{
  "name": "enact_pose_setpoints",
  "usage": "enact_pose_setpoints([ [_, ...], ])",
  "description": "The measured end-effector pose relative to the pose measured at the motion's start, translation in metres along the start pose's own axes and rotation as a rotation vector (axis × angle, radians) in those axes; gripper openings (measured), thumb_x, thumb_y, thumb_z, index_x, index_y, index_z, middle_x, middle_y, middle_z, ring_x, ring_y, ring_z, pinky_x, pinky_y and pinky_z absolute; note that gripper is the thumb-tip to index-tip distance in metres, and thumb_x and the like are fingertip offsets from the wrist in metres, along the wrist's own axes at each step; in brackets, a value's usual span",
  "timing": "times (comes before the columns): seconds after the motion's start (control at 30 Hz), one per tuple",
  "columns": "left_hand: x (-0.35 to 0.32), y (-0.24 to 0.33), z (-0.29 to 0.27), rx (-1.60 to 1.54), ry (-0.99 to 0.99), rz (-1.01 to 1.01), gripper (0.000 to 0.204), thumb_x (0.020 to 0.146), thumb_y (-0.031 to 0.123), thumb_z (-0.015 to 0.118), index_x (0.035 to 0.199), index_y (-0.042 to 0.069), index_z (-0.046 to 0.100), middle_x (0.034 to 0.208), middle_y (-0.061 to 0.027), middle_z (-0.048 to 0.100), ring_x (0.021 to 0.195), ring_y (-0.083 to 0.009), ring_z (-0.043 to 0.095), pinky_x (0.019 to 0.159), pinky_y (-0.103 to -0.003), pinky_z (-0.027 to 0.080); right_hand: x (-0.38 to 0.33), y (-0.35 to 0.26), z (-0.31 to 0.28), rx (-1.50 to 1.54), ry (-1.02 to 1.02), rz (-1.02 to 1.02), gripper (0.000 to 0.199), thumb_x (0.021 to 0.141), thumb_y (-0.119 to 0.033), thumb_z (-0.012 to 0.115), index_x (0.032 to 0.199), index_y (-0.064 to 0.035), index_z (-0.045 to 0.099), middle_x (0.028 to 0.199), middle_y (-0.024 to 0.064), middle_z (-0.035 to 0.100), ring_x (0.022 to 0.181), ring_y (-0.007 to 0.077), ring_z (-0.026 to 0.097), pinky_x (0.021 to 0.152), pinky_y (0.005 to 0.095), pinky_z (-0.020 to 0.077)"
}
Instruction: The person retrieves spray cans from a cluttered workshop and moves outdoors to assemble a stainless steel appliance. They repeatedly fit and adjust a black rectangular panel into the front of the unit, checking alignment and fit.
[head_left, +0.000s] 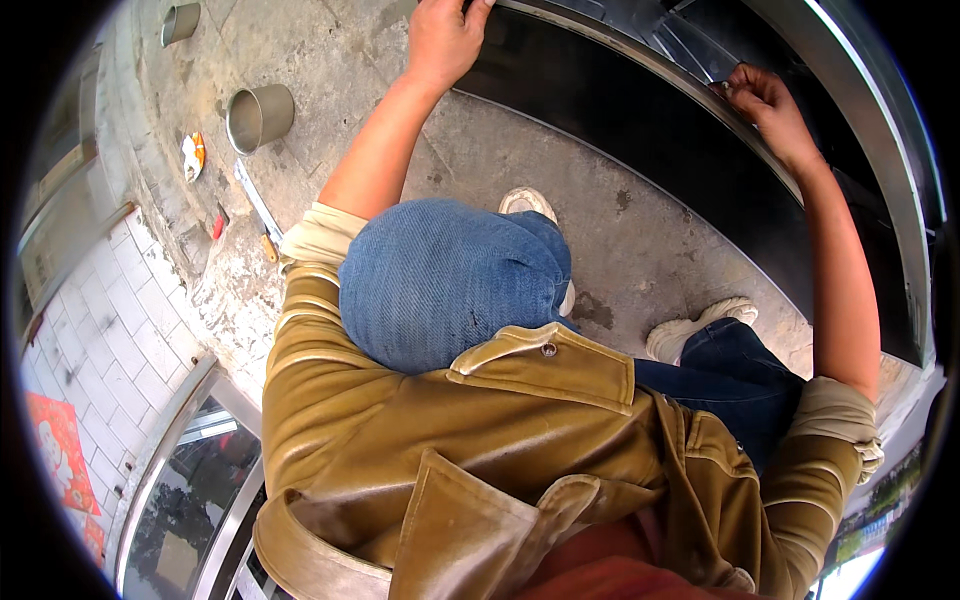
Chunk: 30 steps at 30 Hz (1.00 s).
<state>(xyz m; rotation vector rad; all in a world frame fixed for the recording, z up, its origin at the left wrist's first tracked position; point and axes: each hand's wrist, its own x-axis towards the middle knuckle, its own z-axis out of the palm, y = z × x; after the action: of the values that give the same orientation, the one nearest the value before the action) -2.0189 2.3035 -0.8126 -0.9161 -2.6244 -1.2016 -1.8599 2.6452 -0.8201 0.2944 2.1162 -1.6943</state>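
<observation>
At the top edge of the view, my left hand (444,45) is closed at the end of a long metal rim (570,22), its fingertips partly cut off by the picture. Below that rim runs a black panel (600,95), reaching down to the concrete floor. Farther right, my right hand (765,105) bends over the same rim with fingers curled and pinched together. What lies between those fingertips is too small to make out. Behind the rim, a dark recess (690,45) shows glossy surfaces, bordered by a broad silvery frame (850,80).
On the concrete floor (480,140) at left stand a metal pot (260,118) and a smaller one (180,23). Near them lie an orange-and-white packet (193,157), a long flat metal strip (256,200) and a red-handled item (218,224). A white tiled wall (120,290) and glass-fronted frame (190,490) are lower left.
</observation>
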Motion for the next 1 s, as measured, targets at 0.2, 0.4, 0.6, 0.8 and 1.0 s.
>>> enact_pose_setpoints([
  [0.2,0.017,0.044,-0.012,0.354,-0.164,0.336,0.038,0.077,0.020,0.070,0.108,0.003,0.056,0.106,-0.0146,0.057,0.097,-0.0319,0.057,0.083,-0.040,0.047,-0.011,-0.002,0.012,0.031,0.055,-0.057,0.012,0.088,-0.013,0.054,0.079,-0.0064,0.051,0.073,-0.0059,0.046,0.070,0.0030,0.042,0.066,0.0202,0.0346],
  [0.4,0.038,0.123,0.051,0.275,-0.903,0.388,0.058,0.078,0.031,0.069,0.120,-0.002,0.049,0.117,-0.0210,0.055,0.110,-0.0367,0.053,0.094,-0.043,0.042,-0.007,0.007,0.009,0.053,0.069,-0.143,0.011,0.088,-0.013,0.055,0.080,-0.0049,0.053,0.069,-0.0057,0.048,0.065,0.0032,0.041,0.061,0.0214,0.0340],
  [0.6,0.053,0.135,0.109,0.360,-1.186,0.285,0.043,0.075,0.035,0.073,0.099,0.002,0.063,0.087,-0.0146,0.066,0.084,-0.0331,0.063,0.072,-0.040,0.049,-0.036,-0.004,0.001,-0.004,0.128,-0.122,0.013,0.093,-0.013,0.050,0.088,-0.0005,0.052,0.113,0.0138,0.063,0.107,0.0150,0.056,0.097,0.0282,0.0408],
  [0.8,0.056,0.124,0.099,0.348,-1.245,0.163,0.059,0.067,0.042,0.077,0.107,0.001,0.062,0.094,-0.0203,0.065,0.092,-0.0352,0.062,0.079,-0.042,0.047,-0.200,-0.023,-0.068,-0.094,-0.019,0.009,0.007,0.084,-0.005,0.054,0.084,0.0015,0.051,0.080,0.0096,0.063,0.073,0.0162,0.062,0.070,0.0295,0.0504],
  [1.0,0.067,0.163,0.133,0.353,-1.462,0.073,0.059,0.060,0.042,0.082,0.088,-0.007,0.064,0.077,-0.0218,0.063,0.075,-0.0305,0.063,0.070,-0.038,0.047,-0.428,0.157,-0.059,0.092,0.467,0.745,0.009,0.084,-0.006,0.051,0.078,-0.0009,0.055,0.073,0.0085,0.065,0.060,0.0142,0.063,0.055,0.0269,0.0501],
])
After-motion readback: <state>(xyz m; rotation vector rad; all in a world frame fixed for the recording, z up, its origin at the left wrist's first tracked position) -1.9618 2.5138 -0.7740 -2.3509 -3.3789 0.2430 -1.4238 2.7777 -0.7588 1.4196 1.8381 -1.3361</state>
